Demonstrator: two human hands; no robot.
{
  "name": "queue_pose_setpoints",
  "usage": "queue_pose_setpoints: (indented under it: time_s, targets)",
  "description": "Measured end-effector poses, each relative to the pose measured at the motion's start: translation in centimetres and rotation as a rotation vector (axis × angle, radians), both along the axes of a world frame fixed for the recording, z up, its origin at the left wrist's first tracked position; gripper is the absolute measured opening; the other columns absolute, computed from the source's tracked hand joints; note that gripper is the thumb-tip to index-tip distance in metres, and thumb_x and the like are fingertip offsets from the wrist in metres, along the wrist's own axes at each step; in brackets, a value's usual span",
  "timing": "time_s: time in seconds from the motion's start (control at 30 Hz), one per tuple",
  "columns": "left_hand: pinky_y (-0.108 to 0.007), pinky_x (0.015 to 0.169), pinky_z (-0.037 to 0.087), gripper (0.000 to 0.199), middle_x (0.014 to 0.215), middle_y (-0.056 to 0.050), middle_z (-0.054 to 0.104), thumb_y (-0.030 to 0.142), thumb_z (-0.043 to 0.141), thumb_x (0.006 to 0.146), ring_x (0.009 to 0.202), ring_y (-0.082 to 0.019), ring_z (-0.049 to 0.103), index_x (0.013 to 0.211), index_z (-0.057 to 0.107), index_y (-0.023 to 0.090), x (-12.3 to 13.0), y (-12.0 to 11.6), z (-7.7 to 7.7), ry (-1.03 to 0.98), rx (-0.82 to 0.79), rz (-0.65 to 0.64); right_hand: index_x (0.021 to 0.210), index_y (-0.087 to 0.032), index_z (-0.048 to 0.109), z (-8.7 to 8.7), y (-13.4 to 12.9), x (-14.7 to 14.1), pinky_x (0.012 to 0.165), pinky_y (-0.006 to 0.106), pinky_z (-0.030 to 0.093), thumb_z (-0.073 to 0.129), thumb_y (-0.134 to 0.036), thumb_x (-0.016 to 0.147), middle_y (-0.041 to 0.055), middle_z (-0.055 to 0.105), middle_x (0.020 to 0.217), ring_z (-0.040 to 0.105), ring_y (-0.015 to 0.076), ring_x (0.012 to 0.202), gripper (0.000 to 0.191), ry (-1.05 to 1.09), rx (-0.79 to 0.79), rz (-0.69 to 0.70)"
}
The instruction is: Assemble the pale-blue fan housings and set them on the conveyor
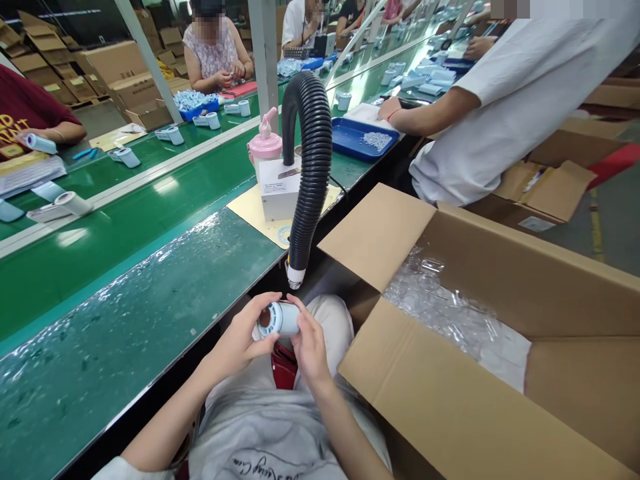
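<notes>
Over my lap I hold a light-blue plastic cylindrical housing (287,319) between both hands. Its slotted round end faces left, with something brown inside the opening. My left hand (249,328) closes on the slotted end with thumb and fingers. My right hand (311,340) grips the other end. Just above the housing hangs the white tip of a black corrugated hose (307,167), which arches up from a white box (280,190) on the bench.
A large open cardboard box (425,380) with clear plastic pieces (450,313) stands at my right. Beyond the bench, a green conveyor (125,220) carries blue parts. A pink cup (265,143) and blue tray (360,138) stand ahead. Co-workers sit along the line.
</notes>
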State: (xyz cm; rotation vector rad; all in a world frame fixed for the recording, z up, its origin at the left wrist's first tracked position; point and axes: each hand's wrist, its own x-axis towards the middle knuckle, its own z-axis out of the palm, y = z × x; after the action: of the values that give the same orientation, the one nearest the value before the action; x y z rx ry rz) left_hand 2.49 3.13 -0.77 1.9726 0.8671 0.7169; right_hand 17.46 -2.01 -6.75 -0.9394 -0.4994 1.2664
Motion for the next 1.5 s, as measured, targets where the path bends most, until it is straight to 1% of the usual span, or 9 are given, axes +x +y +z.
queue_pose_setpoints:
  time_s: [0.13,0.27,0.5,0.6,0.67,0.8,1.03,1.2,1.5]
  targets:
    - [-0.045,0.109,0.048,0.054,0.141,-0.018,0.060,0.045,0.062,0.094,0.127,-0.032,0.061,0.141,0.053,0.020,0.7,0.9,-0.9,-0.013,-0.015,-0.024,0.116,-0.019,0.077,-0.4,0.7,0.2,0.081,0.034,0.061,0.064,-0.060,0.091,0.0098,0.077,0.117,0.072,0.0280,0.105,0.049,0.001,-0.031,-0.069]
    - [-0.044,0.107,0.049,0.056,0.141,-0.018,0.060,0.050,0.062,0.094,0.127,-0.033,0.060,0.141,0.054,0.020,0.5,0.7,-1.1,-0.103,-0.028,-0.024,0.113,-0.021,0.080,0.7,0.1,0.7,0.078,0.031,0.061,0.064,-0.064,0.091,0.0089,0.078,0.116,0.073,0.0275,0.103,0.051,-0.020,-0.038,-0.060]
    - [-0.043,0.105,0.052,0.055,0.140,-0.017,0.062,0.051,0.064,0.094,0.128,-0.032,0.061,0.141,0.055,0.024,-0.2,-0.7,0.0,-0.303,-0.053,-0.047,0.122,-0.022,0.078,3.2,-1.7,1.1,0.102,0.040,0.055,0.056,-0.064,0.098,0.0101,0.076,0.123,0.067,0.0308,0.121,0.053,-0.199,0.055,0.008]
    - [-0.042,0.104,0.053,0.054,0.140,-0.015,0.062,0.050,0.064,0.094,0.127,-0.031,0.062,0.141,0.055,0.025,-0.2,-0.8,0.3,-0.347,-0.046,-0.050,0.123,-0.021,0.077,3.4,-1.6,1.1,0.104,0.042,0.054,0.058,-0.062,0.098,0.0114,0.074,0.127,0.065,0.0314,0.124,0.052,-0.150,0.061,0.030]
    - [-0.040,0.103,0.052,0.052,0.140,-0.016,0.062,0.047,0.063,0.095,0.125,-0.031,0.062,0.141,0.055,0.024,-0.1,-0.2,0.2,-0.286,-0.045,-0.021,0.121,-0.020,0.078,3.0,-1.0,0.8,0.099,0.041,0.057,0.065,-0.062,0.093,0.0121,0.074,0.126,0.067,0.0317,0.120,0.053,-0.003,0.038,0.030]
    - [-0.040,0.096,0.052,0.049,0.132,-0.018,0.066,0.038,0.058,0.094,0.113,-0.030,0.065,0.138,0.057,0.016,1.1,2.4,0.0,0.048,-0.032,0.053,0.109,-0.022,0.079,0.6,1.4,-0.2,0.087,0.038,0.061,0.082,-0.055,0.077,0.0088,0.078,0.117,0.071,0.0296,0.109,0.046,0.359,-0.047,-0.039]
    - [-0.034,0.080,0.051,0.024,0.097,-0.008,0.070,0.027,0.058,0.086,0.084,-0.022,0.062,0.104,0.068,0.015,4.4,5.9,1.1,0.245,-0.007,-0.053,0.100,-0.022,0.076,-3.1,3.8,-1.5,0.080,0.034,0.061,0.067,-0.049,0.087,0.0060,0.079,0.109,0.071,0.0242,0.105,0.031,0.495,-0.116,-0.142]
    - [-0.034,0.079,0.050,0.027,0.099,-0.009,0.069,0.031,0.055,0.088,0.085,-0.022,0.061,0.105,0.066,0.013,4.9,5.9,2.0,0.290,-0.008,-0.094,0.105,-0.022,0.075,-3.0,3.7,-1.6,0.081,0.035,0.060,0.064,-0.048,0.090,0.0075,0.078,0.115,0.070,0.0242,0.108,0.032,0.529,-0.109,-0.164]
    - [-0.032,0.076,0.050,0.034,0.097,-0.008,0.069,0.033,0.054,0.089,0.081,-0.020,0.059,0.115,0.063,0.012,3.6,5.4,3.5,0.302,-0.004,-0.113,0.108,-0.021,0.076,-0.9,2.6,-2.3,0.086,0.040,0.060,0.072,-0.051,0.084,0.0089,0.078,0.113,0.069,0.0274,0.109,0.038,0.553,-0.054,-0.149]
